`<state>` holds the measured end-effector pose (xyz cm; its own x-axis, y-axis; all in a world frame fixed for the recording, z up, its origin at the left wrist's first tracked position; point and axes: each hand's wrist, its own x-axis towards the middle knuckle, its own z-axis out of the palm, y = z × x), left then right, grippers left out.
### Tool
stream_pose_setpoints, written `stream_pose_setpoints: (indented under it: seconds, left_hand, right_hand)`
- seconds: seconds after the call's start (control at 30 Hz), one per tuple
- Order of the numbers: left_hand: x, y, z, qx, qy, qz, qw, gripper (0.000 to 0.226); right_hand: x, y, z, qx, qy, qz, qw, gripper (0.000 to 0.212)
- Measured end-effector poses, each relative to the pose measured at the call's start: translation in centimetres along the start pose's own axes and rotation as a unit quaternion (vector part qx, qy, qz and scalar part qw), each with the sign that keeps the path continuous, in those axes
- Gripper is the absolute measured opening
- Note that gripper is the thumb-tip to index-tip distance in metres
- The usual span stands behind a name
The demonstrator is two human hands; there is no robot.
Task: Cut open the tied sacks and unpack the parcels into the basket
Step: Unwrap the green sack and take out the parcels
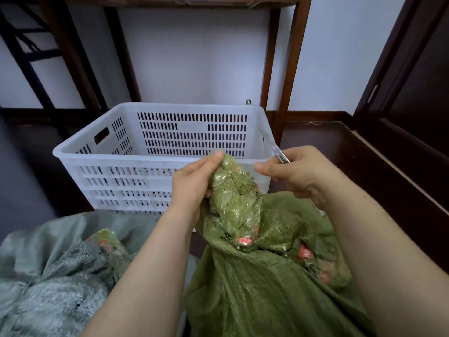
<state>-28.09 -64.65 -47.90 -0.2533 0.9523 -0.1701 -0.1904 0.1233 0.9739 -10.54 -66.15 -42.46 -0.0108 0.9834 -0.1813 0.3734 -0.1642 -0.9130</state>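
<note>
— White wall [194, 57] at the back, dark floor [340, 152] below it, a dark door [418, 98] on the right. What stands between?
— Brown wooden legs [289, 69] of some piece of furniture run down against the wall. In front of them the white slotted basket [136, 155] sits on the floor, open top up.
— And the sacks?
— Two, both nearer the camera than the basket. The green sack [255, 283] fills the lower middle and right, just in front of the basket's near wall. Its neck [233, 190] is bunched upward and looks glossy, perhaps wrapped in clear tape; I cannot tell for sure. Red patches [244, 240] show through the weave below the neck.
— The other one?
— A grey-green sack [48, 276] lies slumped at lower left, beside the green one, with a little red and green showing at its top.
— The hands?
— The left hand [194, 183] is curled round the green sack's neck from the left, thumb up at the tip, holding it raised in front of the basket. The right hand [301, 173] is closed round a thin cutter [279, 154], whose metal end sticks out of the fist toward the basket's right corner. That hand is just right of the neck, one fingertip pointing at it from close by.
— Is the cutter on the sack?
— It is apart from it, above and to the right.
</note>
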Motion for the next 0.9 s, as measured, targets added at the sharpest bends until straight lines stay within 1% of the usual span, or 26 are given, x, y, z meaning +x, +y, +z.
stream_pose_setpoints:
  seconds: [0.03,0.07,0.1,0.17,0.27,0.33,0.43,0.5,0.6,0.7,0.73,0.8,0.83,0.87,0.9]
  left_hand:
    - [-0.2,0.1,0.0,-0.013,-0.025,-0.003,1.000,0.061]
    - [-0.4,0.1,0.1,-0.014,-0.037,-0.005,0.999,0.065]
    - [-0.7,0.3,0.3,-0.012,-0.041,-0.004,0.999,0.064]
    - [-1.2,0.6,0.7,-0.016,-0.046,0.002,0.999,0.057]
    - [-1.7,1.2,0.9,-0.042,-0.059,-0.001,0.997,0.043]
    - [-1.6,1.4,0.7,-0.049,-0.072,-0.009,0.996,0.039]
    - [-1.2,1.7,0.0,-0.050,-0.087,-0.018,0.995,0.045]
    - [-1.0,1.9,-0.3,-0.068,-0.118,-0.025,0.990,0.052]
    - [-0.9,2.3,-0.7,-0.071,-0.159,-0.026,0.984,0.046]
    - [-1.1,2.8,-1.0,-0.053,-0.191,-0.033,0.980,0.046]
    - [-1.1,2.8,-1.1,-0.042,-0.193,-0.025,0.980,0.044]
    - [-1.2,3.2,-1.0,-0.008,-0.182,-0.001,0.983,0.035]
    - [-1.3,3.4,-0.9,0.001,-0.173,0.010,0.985,0.030]
    - [-1.3,3.4,-0.7,0.002,-0.168,0.025,0.985,0.029]
    - [-1.6,3.7,-0.5,0.008,-0.161,0.038,0.986,0.030]
  right_hand:
    - [0.3,0.2,0.5,0.007,0.041,-0.012,0.999,0.037]
    - [0.5,0.5,1.1,0.013,0.065,-0.018,0.998,0.038]
    - [0.7,0.7,1.7,0.023,0.073,-0.022,0.997,0.041]
    - [1.0,1.2,2.7,0.038,0.063,-0.037,0.997,0.043]
    - [1.4,1.8,3.3,0.024,0.083,-0.067,0.994,0.031]
    - [1.5,1.9,3.1,0.057,0.092,-0.072,0.991,0.022]
    - [1.0,1.6,2.6,0.134,0.069,-0.046,0.987,0.013]
    - [0.9,1.6,2.3,0.170,0.057,-0.020,0.984,0.012]
    - [1.2,1.6,1.5,0.210,0.048,0.002,0.977,0.013]
    - [1.1,1.7,1.1,0.255,0.026,0.023,0.966,0.007]
    - [1.0,1.7,1.1,0.254,0.024,0.022,0.967,0.007]
    - [1.0,1.3,0.9,0.202,0.050,0.001,0.978,0.012]
    - [0.9,0.9,0.9,0.166,0.074,-0.014,0.983,0.009]
    - [0.9,0.4,0.9,0.136,0.097,-0.033,0.985,0.004]
    - [0.7,-0.2,0.9,0.115,0.115,-0.059,0.985,0.004]
